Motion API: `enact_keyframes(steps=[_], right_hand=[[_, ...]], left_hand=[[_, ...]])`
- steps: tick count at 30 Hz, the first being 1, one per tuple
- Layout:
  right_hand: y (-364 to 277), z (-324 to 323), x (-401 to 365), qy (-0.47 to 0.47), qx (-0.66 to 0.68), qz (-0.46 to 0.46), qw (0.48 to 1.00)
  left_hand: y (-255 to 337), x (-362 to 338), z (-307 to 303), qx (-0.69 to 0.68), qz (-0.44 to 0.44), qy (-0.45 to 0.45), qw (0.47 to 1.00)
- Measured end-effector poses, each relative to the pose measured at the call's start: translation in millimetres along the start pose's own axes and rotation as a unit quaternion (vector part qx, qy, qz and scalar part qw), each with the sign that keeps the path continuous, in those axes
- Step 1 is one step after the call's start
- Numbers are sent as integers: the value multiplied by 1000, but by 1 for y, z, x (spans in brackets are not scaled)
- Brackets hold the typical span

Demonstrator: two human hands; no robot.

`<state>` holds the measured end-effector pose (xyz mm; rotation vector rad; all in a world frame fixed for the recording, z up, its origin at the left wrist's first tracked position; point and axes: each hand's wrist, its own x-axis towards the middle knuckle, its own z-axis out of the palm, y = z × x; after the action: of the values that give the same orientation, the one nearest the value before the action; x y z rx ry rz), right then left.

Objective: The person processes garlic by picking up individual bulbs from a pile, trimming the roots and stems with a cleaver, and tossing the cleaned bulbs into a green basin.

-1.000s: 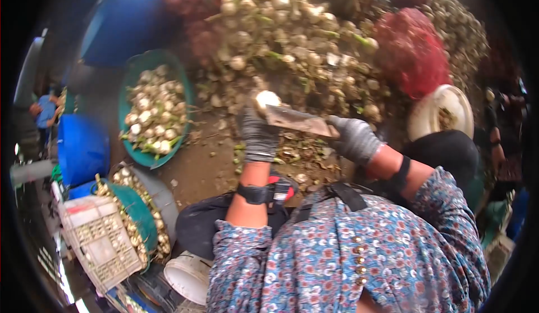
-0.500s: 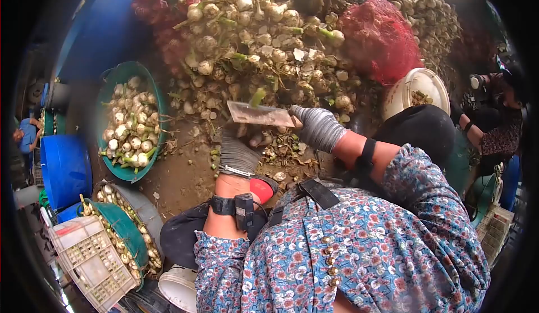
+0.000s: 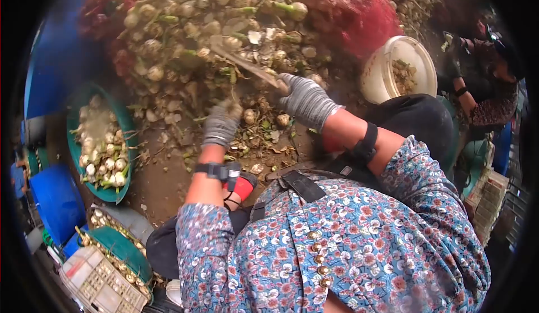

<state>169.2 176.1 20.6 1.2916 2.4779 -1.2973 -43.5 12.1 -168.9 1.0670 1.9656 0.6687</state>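
My right hand (image 3: 306, 99), in a grey glove, grips the handle of a broad cleaver (image 3: 242, 63) whose blade points up and left over the pile of white bulbs with green stalks (image 3: 208, 21). Below the blade, my gloved left hand (image 3: 222, 123) is down at the near edge of the pile, over cut scraps (image 3: 264, 133) on the ground. It is blurred and its fingers are curled, so I cannot tell whether it holds a bulb. Both forearms wear black straps.
A green basin of trimmed bulbs (image 3: 76, 144) lies on the ground at the left. Blue tubs (image 3: 53, 200), a second green basin (image 3: 120, 245) and a white crate (image 3: 95, 285) stand at the lower left. A red mesh sack (image 3: 353, 9), a white bucket (image 3: 375, 71) and another seated person (image 3: 485, 82) are at the right.
My left hand held a bulb against the blade, then dropped to the pile's edge. The cleaver swung from level to pointing up-left. The view tilted, shifting everything left.
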Motion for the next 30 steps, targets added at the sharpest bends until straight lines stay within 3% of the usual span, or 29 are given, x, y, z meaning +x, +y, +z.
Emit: enact_keyframes(steps=[2,3,5,8,9,12,13,16,17,19,21,22,23,26,28,30], right_hand=[[3,1,-3,-5,-11,0,1000],[3,0,-5,-12,-15,-1,1000],[5,-4,-3,-19,-28,-6,999],[11,-4,-2,-31,-42,-8,999],[9,-5,-4,-33,-36,-5,999],[5,-6,-4,-47,-35,-4,998],[1,-9,-7,-50,-36,-7,998],[-1,-7,-14,-44,-55,-30,997],[-3,-7,-16,-45,-62,-33,997],[-4,-5,-18,-43,-82,-53,994],[-5,-2,-23,-55,-112,-75,989],[-8,-2,-24,-60,-127,-87,986],[-13,-2,-29,-62,-153,-109,980],[-15,5,-34,-75,-182,-175,965],[-28,3,-42,-74,-187,-195,960],[-30,5,-45,-70,-180,-209,959]], left_hand=[[17,-1,52,258,-28,-76,963],[1,3,75,180,-86,-61,978],[23,20,88,5,-318,-50,947],[14,22,83,225,-211,-180,934],[79,2,49,363,-151,-189,900],[46,9,59,375,-138,-145,905],[49,2,56,479,-48,-130,867],[59,-6,45,454,-77,-188,868],[52,-13,42,453,-30,-130,881],[46,-11,35,172,-74,-50,981],[45,-8,22,-122,-105,34,986],[16,5,9,40,-114,-39,992],[18,2,1,169,-29,-24,985],[50,-28,-33,-131,54,59,988],[100,-60,-52,-224,137,89,961],[103,-68,-49,-205,191,129,951]])
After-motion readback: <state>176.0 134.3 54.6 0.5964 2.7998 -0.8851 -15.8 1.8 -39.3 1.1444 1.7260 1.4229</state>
